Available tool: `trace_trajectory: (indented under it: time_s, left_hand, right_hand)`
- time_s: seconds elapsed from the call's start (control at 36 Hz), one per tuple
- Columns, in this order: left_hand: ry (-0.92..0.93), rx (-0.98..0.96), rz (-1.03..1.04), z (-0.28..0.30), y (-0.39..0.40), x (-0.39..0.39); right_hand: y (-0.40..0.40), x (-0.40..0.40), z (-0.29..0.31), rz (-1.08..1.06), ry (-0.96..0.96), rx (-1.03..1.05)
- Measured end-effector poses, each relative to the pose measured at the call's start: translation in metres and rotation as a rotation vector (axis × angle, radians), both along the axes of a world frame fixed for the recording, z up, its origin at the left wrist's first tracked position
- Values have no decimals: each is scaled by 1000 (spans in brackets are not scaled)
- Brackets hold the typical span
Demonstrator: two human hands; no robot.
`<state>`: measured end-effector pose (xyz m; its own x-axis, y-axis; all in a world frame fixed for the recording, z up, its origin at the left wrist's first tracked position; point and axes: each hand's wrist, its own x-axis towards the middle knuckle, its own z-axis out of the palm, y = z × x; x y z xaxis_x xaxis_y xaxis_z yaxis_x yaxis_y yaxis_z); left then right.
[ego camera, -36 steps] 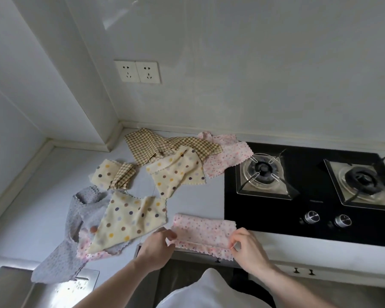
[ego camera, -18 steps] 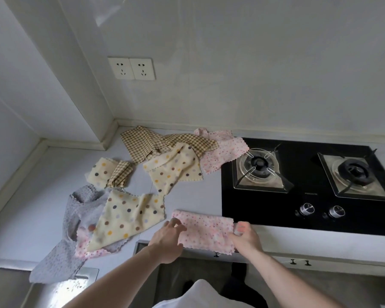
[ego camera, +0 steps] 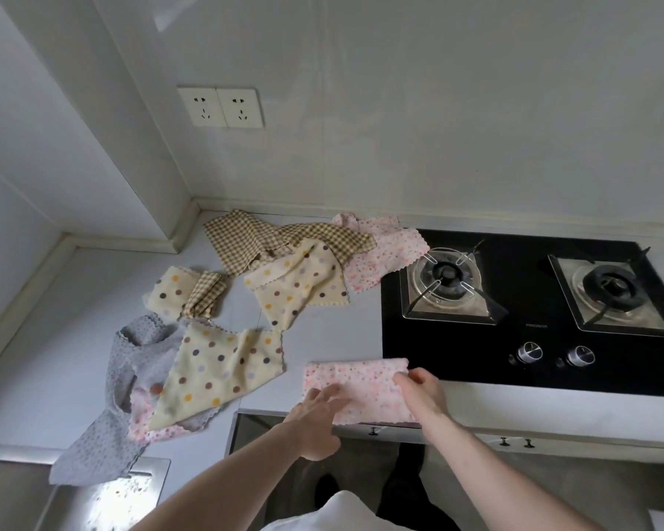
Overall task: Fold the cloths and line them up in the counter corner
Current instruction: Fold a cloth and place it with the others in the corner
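Both grips on the folded pink cloth (ego camera: 357, 389) at the near desk (ego camera: 322, 339) edge: left hand (ego camera: 317, 413) spread flat, pressing its left half; right hand (ego camera: 422, 392) pinching its right end. One fold in, by the look of it. Left of and beyond the grips, remaining cloths (ego camera: 223, 369) loose, unfolded; corner (ego camera: 208, 224) lineup not begun.

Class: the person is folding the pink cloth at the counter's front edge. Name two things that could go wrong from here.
1. The pink cloth overhangs the counter edge; it may slide off.
2. Its far corner touches the stove, so it could pick up grease.
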<state>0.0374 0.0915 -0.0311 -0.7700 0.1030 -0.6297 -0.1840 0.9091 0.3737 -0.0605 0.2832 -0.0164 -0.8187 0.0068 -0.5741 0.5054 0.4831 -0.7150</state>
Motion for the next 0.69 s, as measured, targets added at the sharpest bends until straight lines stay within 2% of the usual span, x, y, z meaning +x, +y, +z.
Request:
trace_trajectory:
  time_s: [0.08, 0.17, 0.31, 0.61, 0.69]
  left_hand:
    - [9, 93, 92, -2, 3, 2]
    - [79, 192, 294, -7, -1, 5]
    - [187, 150, 541, -3, -20, 15]
    - [165, 66, 601, -1, -52, 26]
    - [163, 78, 588, 0, -51, 16]
  right_hand:
    - [-7, -2, 12, 37, 43, -50]
    - [-19, 1, 17, 130, 53, -44]
    - [-46, 10, 9, 315, 64, 8]
    - [-84, 23, -4, 545, 29, 1]
    - [-76, 19, -4, 527, 60, 20]
